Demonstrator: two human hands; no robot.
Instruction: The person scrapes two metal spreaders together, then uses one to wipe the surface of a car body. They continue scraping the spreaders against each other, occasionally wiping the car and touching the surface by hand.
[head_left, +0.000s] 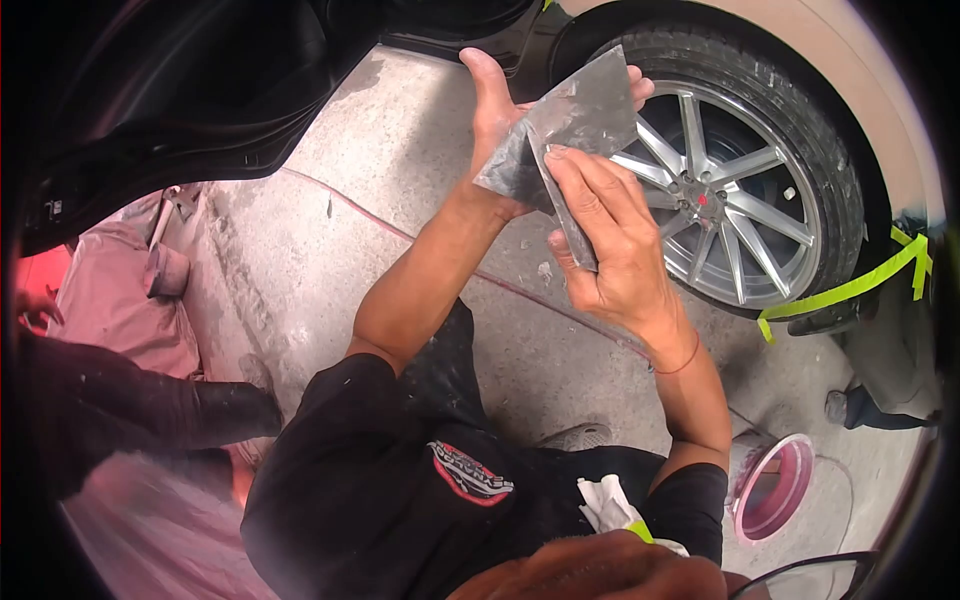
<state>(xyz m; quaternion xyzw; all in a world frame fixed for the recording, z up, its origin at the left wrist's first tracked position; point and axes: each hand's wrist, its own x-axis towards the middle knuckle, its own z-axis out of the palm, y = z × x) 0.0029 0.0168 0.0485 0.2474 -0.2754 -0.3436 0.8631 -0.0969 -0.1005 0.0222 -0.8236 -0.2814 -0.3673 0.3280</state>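
Note:
My left hand (493, 112) is under a thin grey plate (590, 105), which lies across its palm. Its thumb sticks up at the near side, and its fingertips show beyond the plate's far edge. The plate's surface is smeared, with a dark patch towards its lower left. Pinched in my right hand (615, 235) is a thin grey blade like a putty spreader (568, 215). It stands tilted against the plate, the thumb on one face and the fingers on the other. The hand hides part of it.
A car wheel (705, 195) is just right of my hands, with green tape (850, 290) along the bodywork. An open black car door (180, 100) fills the upper left. A hose (510, 287) crosses the concrete floor. A pink ring-shaped object (775, 488) lies lower right. Another person's leg (200, 405) is at left.

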